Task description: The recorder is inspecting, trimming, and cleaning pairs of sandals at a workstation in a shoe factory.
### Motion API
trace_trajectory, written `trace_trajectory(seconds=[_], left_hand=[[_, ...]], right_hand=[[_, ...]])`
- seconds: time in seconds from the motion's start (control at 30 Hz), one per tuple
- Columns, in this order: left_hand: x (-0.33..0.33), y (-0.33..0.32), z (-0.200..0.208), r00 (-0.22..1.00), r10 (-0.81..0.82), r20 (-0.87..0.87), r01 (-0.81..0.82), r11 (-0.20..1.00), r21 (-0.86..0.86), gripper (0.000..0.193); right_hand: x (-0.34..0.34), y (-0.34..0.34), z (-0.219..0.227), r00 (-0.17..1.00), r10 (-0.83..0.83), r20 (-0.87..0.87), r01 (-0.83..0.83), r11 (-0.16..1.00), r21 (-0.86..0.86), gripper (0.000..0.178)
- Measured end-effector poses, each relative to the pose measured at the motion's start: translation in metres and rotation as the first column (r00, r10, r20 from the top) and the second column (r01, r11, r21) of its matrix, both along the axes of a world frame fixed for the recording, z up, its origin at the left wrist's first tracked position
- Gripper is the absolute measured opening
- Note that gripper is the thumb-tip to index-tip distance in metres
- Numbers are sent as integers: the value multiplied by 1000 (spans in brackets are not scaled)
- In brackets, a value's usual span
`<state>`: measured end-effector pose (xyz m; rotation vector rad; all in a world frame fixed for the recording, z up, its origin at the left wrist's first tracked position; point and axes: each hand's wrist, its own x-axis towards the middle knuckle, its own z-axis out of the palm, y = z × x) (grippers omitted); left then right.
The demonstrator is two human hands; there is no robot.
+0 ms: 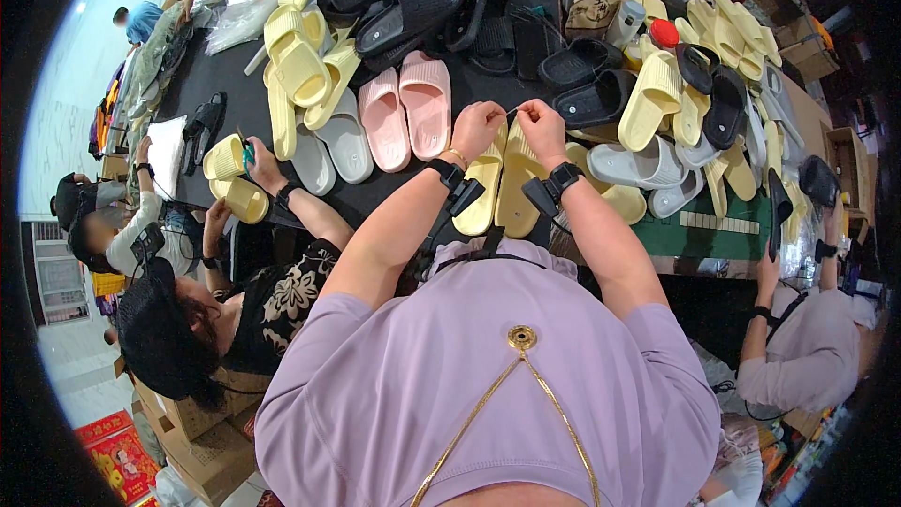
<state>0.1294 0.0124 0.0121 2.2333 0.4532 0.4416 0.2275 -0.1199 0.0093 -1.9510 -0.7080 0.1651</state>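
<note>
My left hand [479,128] and my right hand [542,128] are close together above the table, both pinched at the fingertips. A thin dark strand [512,111] runs between them; its exact kind is too small to make out. Just below my hands, a pair of pale yellow slippers lies side by side, toes away from me: the left slipper [481,195] and the right slipper [519,190]. My hands and wrists partly cover their straps. A pair of pink slippers [426,103] lies left of my left hand, beside grey slippers [345,145].
Black slippers [413,14] are heaped at the far middle, with yellow ones [300,56] to their left. On the right is a mixed pile with a grey slipper [633,167]. At left, a co-worker's hand [266,169] holds a green-handled tool [249,152]; another person [798,347] works at right.
</note>
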Motion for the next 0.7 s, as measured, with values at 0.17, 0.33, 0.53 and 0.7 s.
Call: trace_trajectory(seconds=[0.17, 0.33, 0.53, 0.7], left_hand=[[0, -1, 2, 1000, -18, 15, 17, 1000, 8, 17], [0, 0, -2, 1000, -18, -13, 19, 1000, 15, 17], [-1, -2, -1, 998, -36, 54, 35, 999, 6, 16], [3, -6, -10, 985, 16, 174, -8, 999, -46, 10]], right_hand=[[0, -1, -1, 999, 24, -26, -25, 1000, -15, 13], [-1, 0, -1, 999, 38, -39, -39, 999, -18, 15], [-2, 0, 3, 987, 57, -150, -54, 998, 24, 20], [-1, -1, 1, 971, 137, -199, -133, 991, 32, 18]])
